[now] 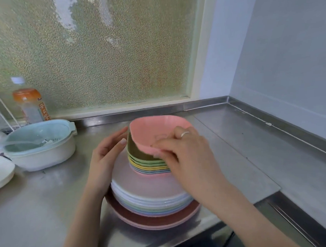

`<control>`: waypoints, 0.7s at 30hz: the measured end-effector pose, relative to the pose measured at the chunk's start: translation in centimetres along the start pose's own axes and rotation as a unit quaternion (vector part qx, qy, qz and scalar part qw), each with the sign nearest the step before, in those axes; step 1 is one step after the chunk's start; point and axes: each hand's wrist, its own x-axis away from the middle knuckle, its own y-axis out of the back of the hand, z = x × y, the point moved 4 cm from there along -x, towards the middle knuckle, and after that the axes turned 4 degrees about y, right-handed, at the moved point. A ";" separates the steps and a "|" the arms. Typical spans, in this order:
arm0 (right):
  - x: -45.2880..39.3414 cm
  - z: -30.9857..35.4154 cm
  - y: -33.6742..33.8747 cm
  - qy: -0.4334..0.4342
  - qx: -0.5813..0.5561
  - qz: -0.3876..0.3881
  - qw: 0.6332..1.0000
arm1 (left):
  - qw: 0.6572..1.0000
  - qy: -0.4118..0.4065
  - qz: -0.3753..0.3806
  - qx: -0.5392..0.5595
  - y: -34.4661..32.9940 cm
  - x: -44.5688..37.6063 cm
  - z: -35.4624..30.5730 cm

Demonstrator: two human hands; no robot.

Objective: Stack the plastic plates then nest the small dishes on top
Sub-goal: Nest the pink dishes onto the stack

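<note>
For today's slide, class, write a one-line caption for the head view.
Right hand tilts a pink dish onto nested small dishes atop stacked plates; left hand steadies.

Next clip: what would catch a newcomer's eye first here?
The pastel plate stack at centre of the steel counter, topped by nested small dishes. The right hand pinches a tilted pink dish over them; the left hand lies open beside them. A frosted window fills the background.
</note>
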 end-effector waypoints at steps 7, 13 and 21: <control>0.8 2.1 -1.2 -0.039 0.029 0.049 0.998 | 1.000 -0.022 0.001 -0.019 -0.4 0.1 -0.4; 0.7 2.3 -1.2 -0.052 0.070 0.131 0.988 | 1.000 -0.005 -0.003 -0.025 -0.1 -0.1 0.1; -0.2 -1.2 -0.1 -0.094 -0.034 -0.057 0.993 | 0.998 0.006 0.020 -0.052 0.2 0.0 0.4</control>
